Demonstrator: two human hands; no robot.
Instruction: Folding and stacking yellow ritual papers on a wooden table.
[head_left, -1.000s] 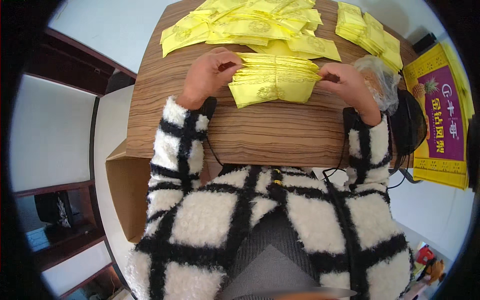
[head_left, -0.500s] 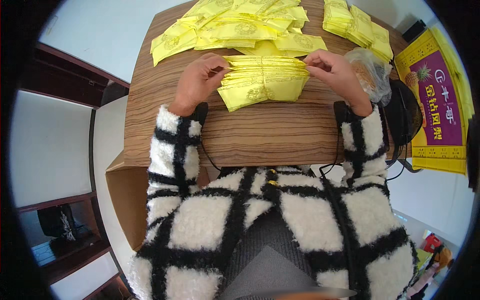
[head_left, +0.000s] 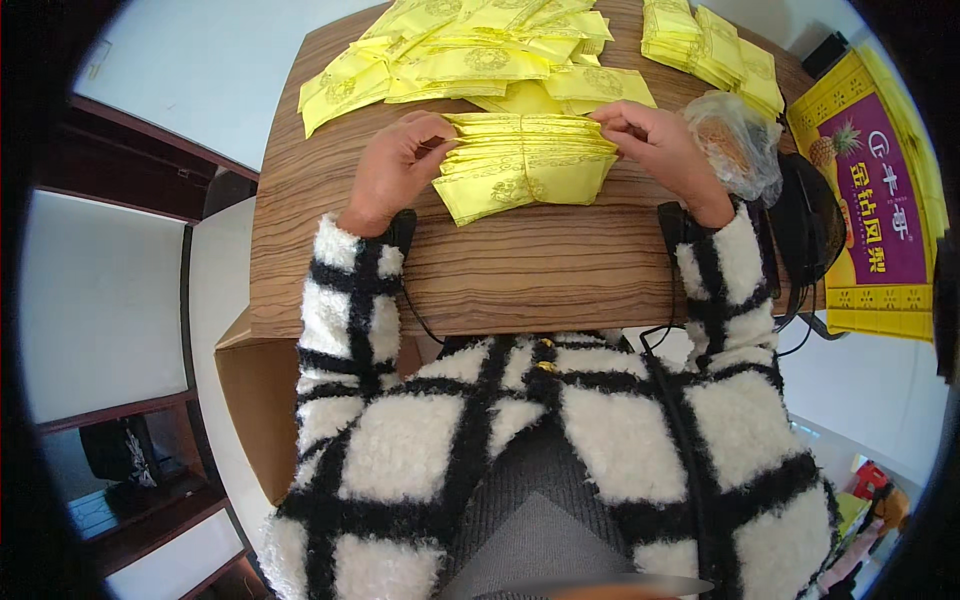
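Note:
A bundle of flat yellow printed paper packets (head_left: pixel 525 172) lies fanned on the wood-grain table in front of me. A thin band runs around its middle. At the bundle's left end, my left hand (head_left: pixel 398 165) pinches the packet edges between thumb and fingers. My right hand (head_left: pixel 662 145) has thumb and fingers closed at the upper right corner of the same bundle. Just beyond it, a loose heap of similar yellow packets (head_left: pixel 470 62) overlaps in many directions.
Neater stacks of yellow packets (head_left: pixel 718 52) stand at the far right. Near my right wrist sit a clear plastic bag (head_left: pixel 730 140) of tan contents and a black mesh item (head_left: pixel 815 215). A yellow and purple box (head_left: pixel 880 200) stands beyond the table's right edge; a cardboard box (head_left: pixel 255 410) is lower left.
My right hand has slid slightly left along the bundle's upper edge. The left hand and the bundle stay nearly in place.

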